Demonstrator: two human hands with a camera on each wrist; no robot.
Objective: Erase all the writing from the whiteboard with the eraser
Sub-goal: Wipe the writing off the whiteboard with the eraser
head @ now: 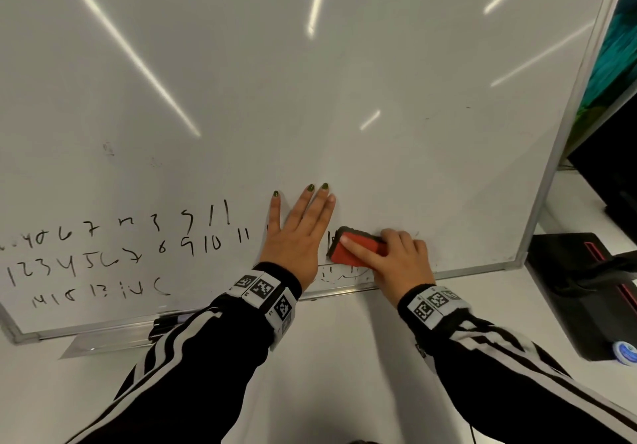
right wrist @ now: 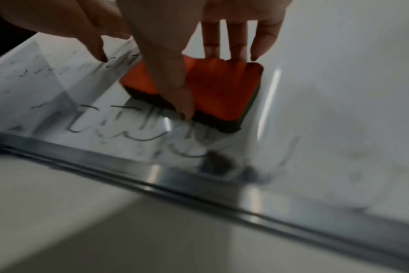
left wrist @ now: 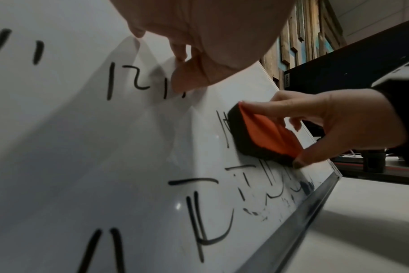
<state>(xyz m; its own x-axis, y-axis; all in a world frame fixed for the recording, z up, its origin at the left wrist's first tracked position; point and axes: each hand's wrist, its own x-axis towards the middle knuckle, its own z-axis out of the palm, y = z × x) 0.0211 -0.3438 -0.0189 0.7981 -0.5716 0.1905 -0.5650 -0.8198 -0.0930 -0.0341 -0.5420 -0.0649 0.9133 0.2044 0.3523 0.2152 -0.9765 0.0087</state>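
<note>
We're bracing whiteboard (head: 379,64) with left hand (head: 296,233), fingers flat, steadying it; right hand (head: 396,257) gripping eraser (head: 358,245), pressing pad flat onto remaining writing (head: 103,254).

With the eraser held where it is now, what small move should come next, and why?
Probably slide the eraser down toward the frame: the right hand presses it on the whiteboard, and smeared strokes remain just below it. The left hand lies flat, steadying the board.
</note>
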